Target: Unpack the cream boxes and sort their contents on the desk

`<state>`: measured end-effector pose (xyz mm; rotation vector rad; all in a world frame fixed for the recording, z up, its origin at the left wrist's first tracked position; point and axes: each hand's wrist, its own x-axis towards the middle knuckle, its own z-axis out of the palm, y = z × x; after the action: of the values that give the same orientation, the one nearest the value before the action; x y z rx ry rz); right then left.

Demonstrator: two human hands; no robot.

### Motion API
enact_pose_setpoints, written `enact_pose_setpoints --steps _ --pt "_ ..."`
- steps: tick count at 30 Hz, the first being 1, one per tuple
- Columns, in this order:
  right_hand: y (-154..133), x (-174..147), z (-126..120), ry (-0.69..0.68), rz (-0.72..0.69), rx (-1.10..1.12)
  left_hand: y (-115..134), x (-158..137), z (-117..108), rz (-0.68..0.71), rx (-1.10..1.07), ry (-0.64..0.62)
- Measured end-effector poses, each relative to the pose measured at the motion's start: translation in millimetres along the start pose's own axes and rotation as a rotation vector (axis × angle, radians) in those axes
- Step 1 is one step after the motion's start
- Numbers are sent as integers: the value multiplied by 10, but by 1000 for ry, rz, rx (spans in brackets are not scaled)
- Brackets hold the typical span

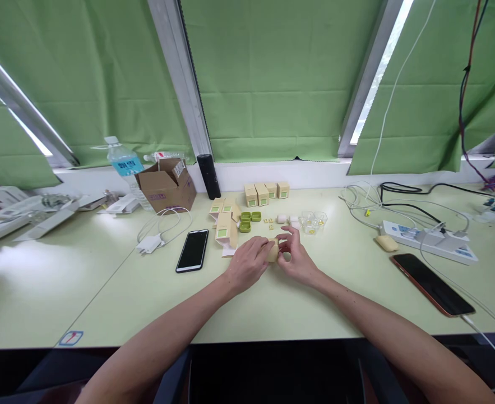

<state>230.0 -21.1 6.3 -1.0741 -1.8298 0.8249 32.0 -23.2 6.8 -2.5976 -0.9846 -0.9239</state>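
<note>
Between both hands is a small tan cardboard box, held just above the front middle of the table. My left hand grips it from the left, fingers closed over its side. On the other side, my right hand has thumb and fingers curled at the box's right edge; its exact contact there is hard to see. Just beyond lie opened tan boxes, green little cases, tiny yellow pieces, small white pieces and clear plastic cups with yellow inside.
Several closed tan boxes stand near the wall. A black phone lies left, before a brown carton, a water bottle and a black cylinder. A power strip, cables and another phone occupy the right.
</note>
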Motion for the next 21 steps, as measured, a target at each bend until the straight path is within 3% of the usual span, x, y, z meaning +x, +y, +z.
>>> enact_pose_setpoints --steps 12,21 --pt "58 89 -100 189 -19 151 -63 -27 14 -254 -246 58" --pt "168 112 -177 314 -276 -225 -55 -17 -44 -255 -336 19"
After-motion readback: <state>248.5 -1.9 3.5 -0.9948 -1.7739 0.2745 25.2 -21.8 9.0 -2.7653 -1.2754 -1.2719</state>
